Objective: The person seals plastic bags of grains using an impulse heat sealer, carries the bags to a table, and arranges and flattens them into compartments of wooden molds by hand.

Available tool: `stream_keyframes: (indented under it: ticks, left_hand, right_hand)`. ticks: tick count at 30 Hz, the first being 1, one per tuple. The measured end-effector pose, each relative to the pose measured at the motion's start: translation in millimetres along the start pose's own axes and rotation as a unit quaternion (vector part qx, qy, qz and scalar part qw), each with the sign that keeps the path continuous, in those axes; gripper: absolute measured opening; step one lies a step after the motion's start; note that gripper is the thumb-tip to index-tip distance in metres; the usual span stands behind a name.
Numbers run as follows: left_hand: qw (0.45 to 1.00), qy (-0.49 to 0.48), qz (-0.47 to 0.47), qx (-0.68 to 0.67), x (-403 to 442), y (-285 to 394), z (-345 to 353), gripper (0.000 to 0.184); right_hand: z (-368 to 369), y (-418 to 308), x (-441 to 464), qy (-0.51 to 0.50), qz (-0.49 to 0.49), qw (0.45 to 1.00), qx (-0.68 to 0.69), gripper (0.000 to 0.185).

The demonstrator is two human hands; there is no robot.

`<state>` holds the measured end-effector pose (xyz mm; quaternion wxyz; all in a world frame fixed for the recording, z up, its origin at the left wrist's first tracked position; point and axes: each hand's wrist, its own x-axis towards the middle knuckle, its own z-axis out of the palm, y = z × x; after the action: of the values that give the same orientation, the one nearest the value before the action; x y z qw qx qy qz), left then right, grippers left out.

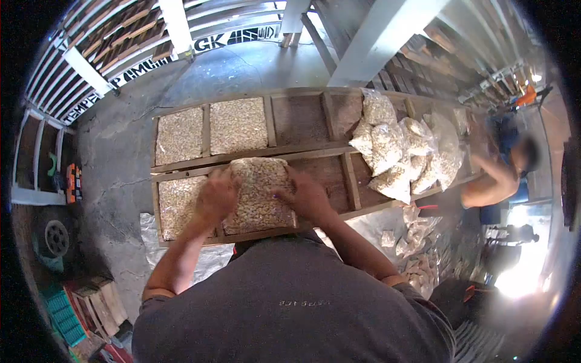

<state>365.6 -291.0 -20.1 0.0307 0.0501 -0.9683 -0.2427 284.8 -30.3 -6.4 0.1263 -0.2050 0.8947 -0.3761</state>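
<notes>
A flat, clear plastic bag of pale beans (260,199) lies over a compartment of the wooden tray frame (348,184) in front of me. My left hand (218,196) grips its left edge, the fingers slightly blurred. On the opposite edge, my right hand (307,196) holds the bag with the thumb on top and the fingers along the side. Left of it, a flattened bag (177,209) fills the corner compartment, partly hidden by my left hand. Two more flat bags, one far left (180,136) and one beside it (238,126), sit in the back row.
Several plump bean bags (387,145) are piled on the frame's right part. Another person (493,175) stands at its right end. More bags (417,242) lie on the floor at right. Slatted racks (115,36) and a white post (381,42) stand behind; crates (63,317) are lower left.
</notes>
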Motion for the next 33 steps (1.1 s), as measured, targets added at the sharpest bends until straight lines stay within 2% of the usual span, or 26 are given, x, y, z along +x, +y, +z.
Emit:
stream_keyframes:
  ticks: [2, 3, 5, 8, 11, 14, 17, 20, 22, 23, 24, 26, 27, 28, 29, 31, 32, 33]
  left_hand:
    - [0.997, 0.011, -0.035, 0.066, -9, 35, 12, 0.032]
    - [0.995, 0.027, -0.049, 0.080, -8, 48, 20, 0.033]
    - [0.992, 0.099, -0.064, 0.034, 8, 62, 46, 0.038]
    - [0.981, 0.108, -0.027, -0.159, 37, 111, 39, 0.040]
    - [0.958, 0.140, 0.015, -0.250, 46, 163, 67, 0.036]
    - [0.986, -0.057, -0.104, -0.120, 30, 164, 129, 0.031]
    - [0.976, -0.097, -0.119, -0.157, 47, 165, 121, 0.035]
    - [0.958, -0.166, -0.188, -0.138, 58, 178, 80, 0.039]
    - [0.987, -0.111, -0.048, -0.103, 28, 185, 47, 0.038]
    - [0.993, -0.108, -0.006, -0.056, 17, 184, 46, 0.037]
    - [0.994, -0.101, 0.035, -0.008, 6, 183, 45, 0.036]
    - [0.979, -0.139, 0.054, 0.140, -12, 177, 59, 0.035]
    - [0.980, -0.148, 0.043, 0.122, -11, 175, 64, 0.032]
    - [0.981, -0.157, 0.031, 0.106, -8, 172, 68, 0.030]
    - [0.981, -0.171, 0.019, 0.088, -7, 176, 68, 0.027]
    - [0.978, -0.198, -0.026, 0.058, -10, 184, 62, 0.037]
    - [0.980, -0.190, -0.035, 0.058, -6, 190, 55, 0.042]
    - [0.981, -0.181, -0.045, 0.058, -1, 196, 48, 0.048]
  right_hand:
    - [10, -6, -8, 0.046, -0.034, 0.993, -0.100, 0.044]
    - [4, -7, -5, 0.003, -0.011, 0.999, -0.036, 0.043]
    - [-19, -9, 14, -0.082, 0.024, 0.992, 0.094, 0.041]
    - [-68, 2, 22, -0.033, -0.007, 0.990, 0.140, 0.038]
    - [-94, 56, 9, 0.001, -0.035, 0.999, 0.036, 0.037]
    - [-96, 106, -13, -0.097, -0.042, 0.993, -0.045, 0.038]
    - [-78, 132, 4, -0.097, -0.010, 0.995, -0.004, 0.043]
    - [-111, 115, -2, -0.048, -0.055, 0.991, 0.114, 0.048]
    - [-144, 112, -29, -0.005, -0.184, 0.981, -0.069, 0.048]
    - [-155, 116, -41, 0.017, -0.242, 0.957, -0.162, 0.048]
    - [-150, 125, -42, -0.038, -0.219, 0.951, -0.215, 0.040]
    - [-141, 135, -36, -0.137, -0.203, 0.929, -0.277, 0.026]
    - [-142, 128, -26, -0.175, -0.211, 0.917, -0.291, 0.022]
    - [-144, 118, -28, -0.126, -0.234, 0.925, -0.270, 0.013]
    - [-141, 121, -28, -0.147, -0.229, 0.924, -0.268, 0.013]
    - [-133, 133, -35, -0.191, -0.208, 0.925, -0.256, 0.012]
    - [-146, 122, -27, -0.313, -0.182, 0.884, -0.295, 0.017]
    - [-150, 125, -13, -0.240, -0.162, 0.929, -0.229, 0.026]
